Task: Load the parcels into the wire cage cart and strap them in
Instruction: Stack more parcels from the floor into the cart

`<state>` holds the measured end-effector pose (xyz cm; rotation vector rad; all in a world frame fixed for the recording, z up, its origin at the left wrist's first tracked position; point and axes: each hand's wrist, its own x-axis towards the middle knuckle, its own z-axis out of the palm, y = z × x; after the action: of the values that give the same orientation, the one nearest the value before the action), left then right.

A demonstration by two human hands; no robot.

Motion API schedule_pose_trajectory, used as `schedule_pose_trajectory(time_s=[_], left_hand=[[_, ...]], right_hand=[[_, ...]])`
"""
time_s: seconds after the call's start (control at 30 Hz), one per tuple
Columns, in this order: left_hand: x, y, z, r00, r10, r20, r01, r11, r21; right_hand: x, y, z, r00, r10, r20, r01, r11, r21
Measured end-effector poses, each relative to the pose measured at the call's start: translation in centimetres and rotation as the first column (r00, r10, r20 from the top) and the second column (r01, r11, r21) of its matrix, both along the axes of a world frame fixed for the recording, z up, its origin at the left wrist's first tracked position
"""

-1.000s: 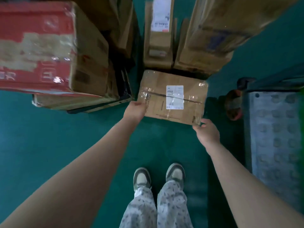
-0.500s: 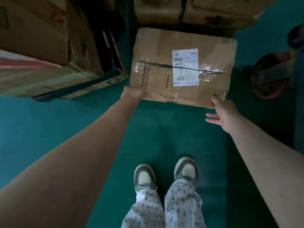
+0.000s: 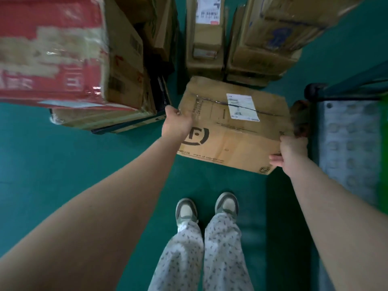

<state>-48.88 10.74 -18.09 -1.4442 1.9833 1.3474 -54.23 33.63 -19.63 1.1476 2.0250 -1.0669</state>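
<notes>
Pickup step: left hand and right hand grip opposite edges of the box, tilted; next, likely swing right onto cart

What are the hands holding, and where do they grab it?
A cardboard box: the left hand grips its left edge, and the right hand grips its right edge near the lower corner.
</notes>
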Motion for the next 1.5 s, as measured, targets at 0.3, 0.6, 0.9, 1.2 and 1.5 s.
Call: schedule_pose_trajectory(time_s=[0.3,0.6,0.9,1.2,1.5], left_hand=[[3.3,1.4,14.5,0.998,0.026,-0.051,-0.030,0.997,-0.068],[7.6,3.4,29.5,0.982,-0.022,-0.187,0.011,0.998,-0.063],[11.6,9.2,36.7,0.950,-0.150,-0.273,0.133,0.988,-0.079],[16.8,19.3,41.0,0.884,-0.225,-0.410,0.228,0.973,-0.043],[22.7,29.1,46.5,0.734,-0.334,-0.591,0.336,0.935,-0.112]], right_hand=[[3.7,1.1,15.0,0.998,-0.016,-0.065,0.013,0.999,-0.036],[9.1,3.1,30.4,0.975,-0.106,-0.195,0.092,0.993,-0.080],[16.9,8.9,37.6,0.920,-0.201,-0.337,0.212,0.977,-0.003],[26.2,18.9,42.9,0.826,-0.338,-0.451,0.371,0.928,-0.016],[35.7,27.7,48.4,0.646,-0.470,-0.601,0.540,0.838,-0.075]])
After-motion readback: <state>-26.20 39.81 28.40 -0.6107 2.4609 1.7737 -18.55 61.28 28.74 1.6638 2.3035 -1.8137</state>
